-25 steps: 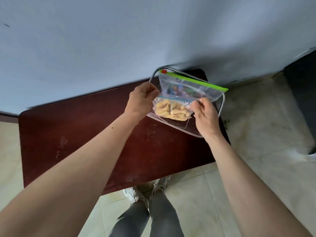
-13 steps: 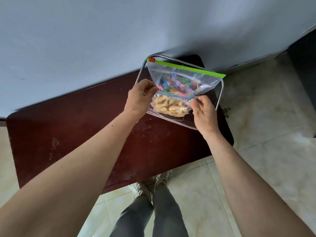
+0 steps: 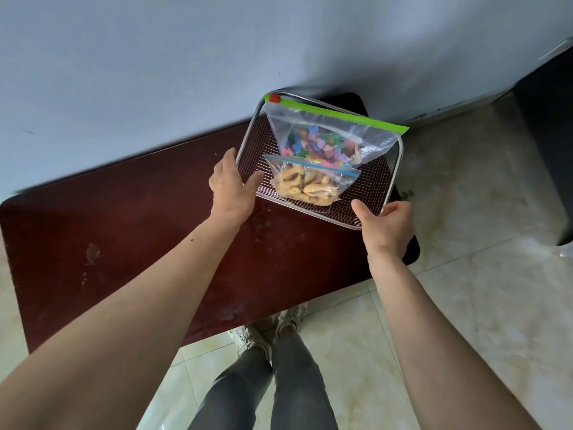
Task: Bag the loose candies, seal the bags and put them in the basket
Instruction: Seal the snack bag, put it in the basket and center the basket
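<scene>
A wire mesh basket (image 3: 376,193) sits at the right end of a dark red table (image 3: 148,231). Inside lies a large clear bag of colourful candies (image 3: 322,144) with a green zip strip and a red slider. A smaller bag of yellow candies (image 3: 307,184) with a blue zip lies in front of it, partly overlapping. My left hand (image 3: 231,184) hovers open at the basket's left rim, holding nothing. My right hand (image 3: 387,225) is at the basket's near right corner, fingers spread and curled loosely, with its thumb by the rim.
The table stands against a pale blue-grey wall (image 3: 186,72). Beige floor tiles (image 3: 465,197) lie to the right and in front, with a dark piece of furniture (image 3: 548,144) at far right. My legs and shoes (image 3: 273,342) are below the table's front edge.
Both hands have let go of the small yellow-candy bag, which now lies in the basket. The left hand moved out to the left rim and the right hand drew back to the near right corner.
</scene>
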`<state>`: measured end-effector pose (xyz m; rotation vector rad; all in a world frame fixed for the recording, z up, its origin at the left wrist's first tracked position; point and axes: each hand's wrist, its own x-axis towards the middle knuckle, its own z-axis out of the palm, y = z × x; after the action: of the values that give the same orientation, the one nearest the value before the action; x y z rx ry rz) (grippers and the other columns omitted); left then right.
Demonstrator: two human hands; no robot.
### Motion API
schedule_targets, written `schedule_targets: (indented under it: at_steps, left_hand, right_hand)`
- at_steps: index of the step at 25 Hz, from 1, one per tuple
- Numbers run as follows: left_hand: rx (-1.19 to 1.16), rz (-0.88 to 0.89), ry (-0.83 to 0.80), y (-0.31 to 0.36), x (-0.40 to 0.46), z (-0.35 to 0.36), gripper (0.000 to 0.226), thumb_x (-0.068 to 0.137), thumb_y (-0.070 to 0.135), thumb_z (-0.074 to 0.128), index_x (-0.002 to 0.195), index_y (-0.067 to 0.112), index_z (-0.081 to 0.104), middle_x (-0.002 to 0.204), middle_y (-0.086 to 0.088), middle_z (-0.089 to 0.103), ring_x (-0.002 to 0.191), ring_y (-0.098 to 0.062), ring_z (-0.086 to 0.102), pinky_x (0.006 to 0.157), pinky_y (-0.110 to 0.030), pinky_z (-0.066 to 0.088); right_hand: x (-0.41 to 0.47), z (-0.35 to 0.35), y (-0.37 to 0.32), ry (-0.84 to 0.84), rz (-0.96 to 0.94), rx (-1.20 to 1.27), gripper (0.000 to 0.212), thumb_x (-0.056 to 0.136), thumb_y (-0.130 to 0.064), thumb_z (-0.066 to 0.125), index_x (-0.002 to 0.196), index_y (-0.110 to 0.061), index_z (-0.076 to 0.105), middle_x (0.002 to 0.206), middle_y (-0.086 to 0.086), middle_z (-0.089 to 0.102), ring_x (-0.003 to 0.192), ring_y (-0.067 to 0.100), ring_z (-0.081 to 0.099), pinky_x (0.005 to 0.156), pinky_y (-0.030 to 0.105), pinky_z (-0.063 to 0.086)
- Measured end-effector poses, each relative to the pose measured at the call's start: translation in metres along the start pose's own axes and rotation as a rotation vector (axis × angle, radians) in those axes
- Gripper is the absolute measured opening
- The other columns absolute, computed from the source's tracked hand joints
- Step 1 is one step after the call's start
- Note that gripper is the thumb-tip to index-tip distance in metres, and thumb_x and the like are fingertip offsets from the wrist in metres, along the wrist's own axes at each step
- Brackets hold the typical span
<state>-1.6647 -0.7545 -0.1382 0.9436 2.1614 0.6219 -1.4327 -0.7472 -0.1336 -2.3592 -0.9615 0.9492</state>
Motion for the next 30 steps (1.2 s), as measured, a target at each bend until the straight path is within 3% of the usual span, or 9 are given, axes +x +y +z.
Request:
schedule_targets:
  at_steps: [2, 6, 11, 14, 17, 19, 24, 27, 30]
  left_hand:
    - [0.011, -0.119, -0.064, -0.010, 0.000, 0.009, 0.076, 0.090, 0.030, 0.065, 0.148, 0.008, 0.022, 0.151, -0.021, 0.033, 0.139, -0.037, 0.032, 0.115, -0.047, 0.030]
    - [-0.238, -0.247, -0.047, -0.024, 0.000, 0.022, 0.058, 0.084, 0.028, 0.071, 0.125, 0.003, 0.038, 0.116, -0.010, 0.059, 0.109, -0.027, 0.060, 0.093, -0.041, 0.050]
    - [-0.483, -0.290, -0.039, -0.027, 0.002, 0.034, 0.034, 0.083, 0.014, 0.067, 0.109, 0.007, 0.046, 0.098, -0.011, 0.063, 0.073, -0.017, 0.065, 0.075, -0.037, 0.060]
    - [-0.591, -0.328, -0.026, -0.023, 0.002, 0.036, 0.027, 0.085, 0.002, 0.061, 0.106, 0.009, 0.045, 0.104, -0.015, 0.065, 0.079, -0.020, 0.069, 0.077, -0.037, 0.062]
    - [-0.659, -0.331, -0.029, -0.019, -0.003, 0.033, 0.027, 0.087, -0.001, 0.061, 0.094, 0.019, 0.044, 0.110, -0.016, 0.065, 0.093, -0.023, 0.071, 0.074, -0.031, 0.061]
    - [-0.704, -0.341, -0.018, -0.021, -0.008, 0.029, 0.029, 0.088, -0.002, 0.060, 0.092, 0.021, 0.043, 0.107, -0.015, 0.065, 0.092, -0.021, 0.071, 0.072, -0.028, 0.061]
    - [-0.800, -0.384, 0.077, -0.038, -0.026, 0.014, 0.033, 0.088, -0.003, 0.060, 0.112, 0.012, 0.044, 0.102, -0.011, 0.064, 0.091, -0.018, 0.069, 0.073, -0.027, 0.061]
    - [-0.880, -0.405, 0.161, -0.049, -0.036, 0.000, 0.042, 0.089, -0.004, 0.059, 0.123, 0.012, 0.041, 0.102, -0.009, 0.064, 0.091, -0.015, 0.068, 0.077, -0.029, 0.061]
    - [-0.928, -0.419, 0.230, -0.059, -0.042, -0.014, 0.041, 0.090, -0.004, 0.059, 0.121, 0.016, 0.041, 0.108, -0.012, 0.063, 0.090, -0.014, 0.068, 0.077, -0.028, 0.061]
  right_hand:
    - [-0.005, 0.001, 0.006, -0.073, 0.154, 0.011, 0.056, 0.078, -0.046, 0.075, 0.103, -0.013, 0.038, 0.101, 0.007, 0.062, 0.076, 0.026, 0.068, 0.065, 0.039, 0.053]
    - [-0.013, 0.008, 0.014, -0.268, 0.366, 0.190, 0.055, 0.085, -0.039, 0.071, 0.112, -0.009, 0.035, 0.088, 0.011, 0.070, 0.054, 0.019, 0.071, 0.041, 0.024, 0.046]
    - [-0.015, 0.019, 0.013, -0.428, 0.450, 0.529, 0.034, 0.096, -0.018, 0.059, 0.122, -0.001, 0.048, 0.099, 0.017, 0.073, 0.068, 0.023, 0.075, 0.047, 0.024, 0.056]
    - [-0.013, 0.024, 0.016, -0.392, 0.434, 0.639, 0.027, 0.096, -0.008, 0.057, 0.119, 0.003, 0.052, 0.103, 0.019, 0.071, 0.074, 0.022, 0.076, 0.054, 0.026, 0.058]
    - [-0.014, 0.029, 0.017, -0.328, 0.434, 0.744, 0.029, 0.093, 0.000, 0.058, 0.121, 0.004, 0.049, 0.093, 0.019, 0.071, 0.075, 0.023, 0.075, 0.059, 0.028, 0.060]
    - [-0.014, 0.032, 0.015, -0.312, 0.425, 0.768, 0.030, 0.092, 0.004, 0.058, 0.120, 0.003, 0.047, 0.087, 0.019, 0.070, 0.073, 0.022, 0.075, 0.064, 0.030, 0.062]
    - [-0.025, 0.041, 0.007, -0.377, 0.359, 0.754, 0.027, 0.092, 0.010, 0.052, 0.106, -0.010, 0.040, 0.076, 0.016, 0.066, 0.070, 0.024, 0.073, 0.080, 0.039, 0.059]
    - [-0.034, 0.053, -0.001, -0.444, 0.317, 0.732, 0.026, 0.092, 0.012, 0.048, 0.098, -0.011, 0.039, 0.081, 0.019, 0.064, 0.076, 0.028, 0.071, 0.080, 0.038, 0.058]
    - [-0.045, 0.063, -0.009, -0.490, 0.293, 0.692, 0.026, 0.092, 0.012, 0.048, 0.099, -0.011, 0.039, 0.082, 0.020, 0.064, 0.076, 0.027, 0.071, 0.075, 0.035, 0.058]
